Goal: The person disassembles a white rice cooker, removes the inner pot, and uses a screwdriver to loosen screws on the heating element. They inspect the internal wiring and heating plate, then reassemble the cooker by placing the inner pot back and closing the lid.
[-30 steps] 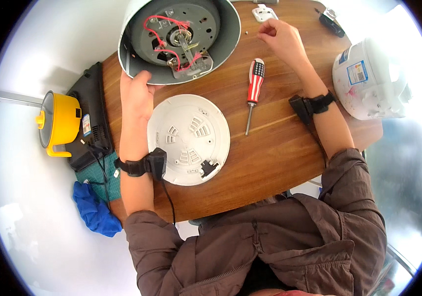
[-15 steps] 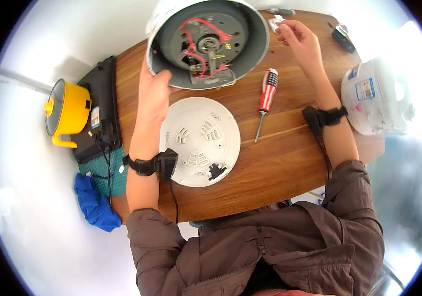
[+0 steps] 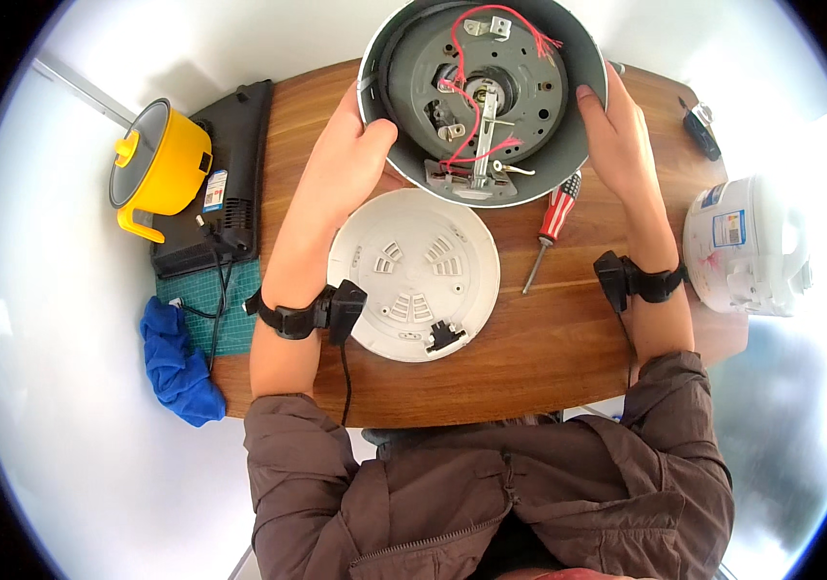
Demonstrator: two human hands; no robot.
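My left hand (image 3: 357, 155) and my right hand (image 3: 616, 130) grip opposite sides of a round appliance housing (image 3: 389, 121) that looks like a rice cooker body. Its open underside faces me. Inside are a grey metal plate (image 3: 534, 126) with holes, loose red wires (image 3: 478, 116) with frayed ends, and a metal bracket strip (image 3: 484, 150). Nearer me lies a white round base cover (image 3: 375, 290) with vent slots and a black socket piece (image 3: 444, 335). A screwdriver (image 3: 558, 213) with a striped handle lies on the table below the housing's right side.
At the left a yellow pot (image 3: 167, 169) stands on a black case (image 3: 230, 174), near a green cutting mat (image 3: 239, 324) and a blue cloth (image 3: 176, 362). A white rice cooker (image 3: 737, 246) is at the right; a small black tool (image 3: 700, 130) lies at the far right of the wooden table (image 3: 549, 358).
My right hand has left the small white piece at the back and taken hold of the housing's right side. In view, the housing sits farther right, its underside turned more toward me.
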